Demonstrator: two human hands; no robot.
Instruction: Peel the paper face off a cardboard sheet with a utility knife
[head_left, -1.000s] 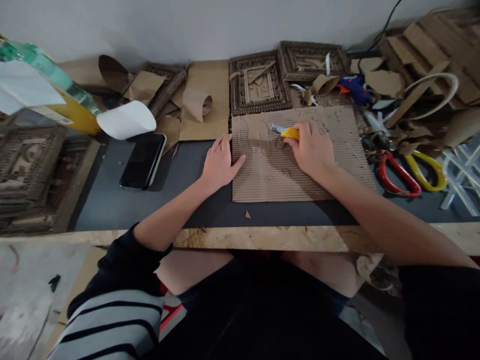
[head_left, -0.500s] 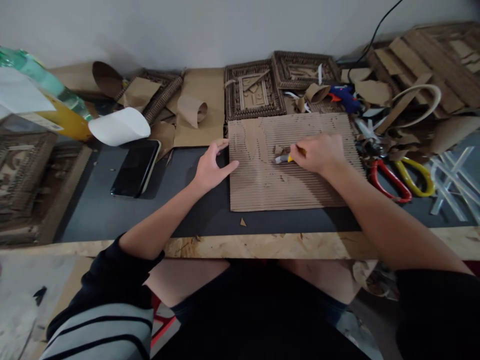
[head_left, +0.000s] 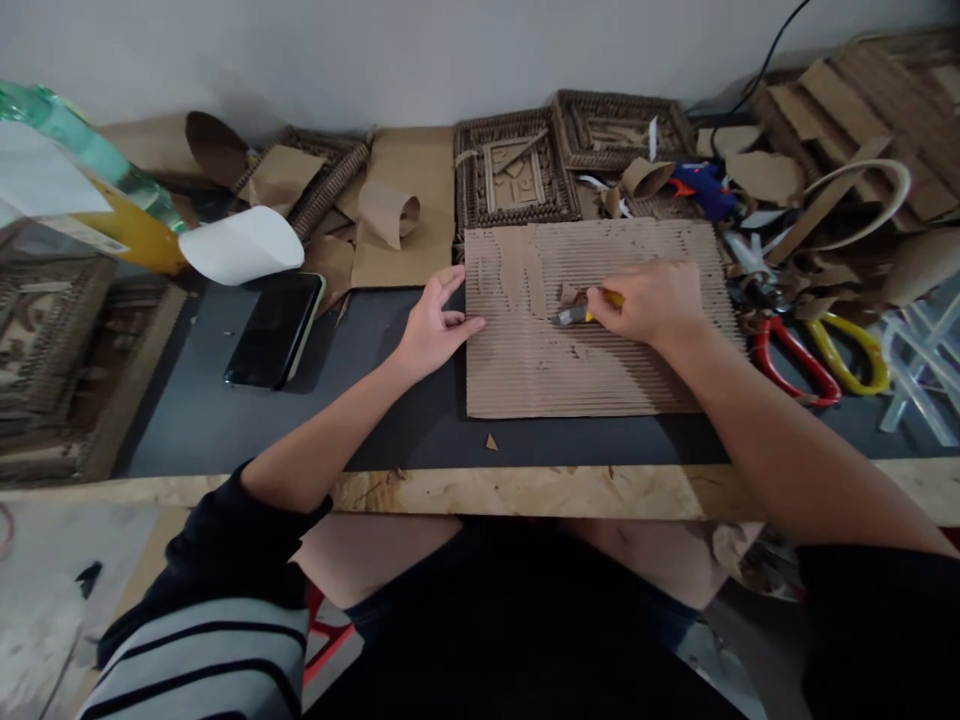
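Observation:
A sheet of corrugated cardboard (head_left: 525, 380) lies flat on the dark tabletop, its ridges bared except for smooth paper patches at the upper left. My right hand (head_left: 649, 305) is closed around a yellow utility knife (head_left: 576, 314), whose blade meets the ridges near the middle of the sheet. A torn curl of brown paper (head_left: 570, 293) sits just beyond the blade. At the sheet's left edge rests my left hand (head_left: 441, 325), thumb and fingers apart, the thumb tip touching the border. Below the sheet is a small cardboard triangle (head_left: 491, 442).
Left of the sheet lie a black phone (head_left: 276, 330) and a white paper roll (head_left: 241, 246). Behind stand cardboard frames (head_left: 517, 170) and a blue glue gun (head_left: 709, 190). Red-handled scissors (head_left: 795, 365), yellow handles (head_left: 855, 355) and clear glue sticks (head_left: 926, 370) crowd the right side.
My left hand's thumb and fingers have drawn a little closer at the sheet's edge. The knife stays in my right hand near the same spot. The whole view has shifted slightly.

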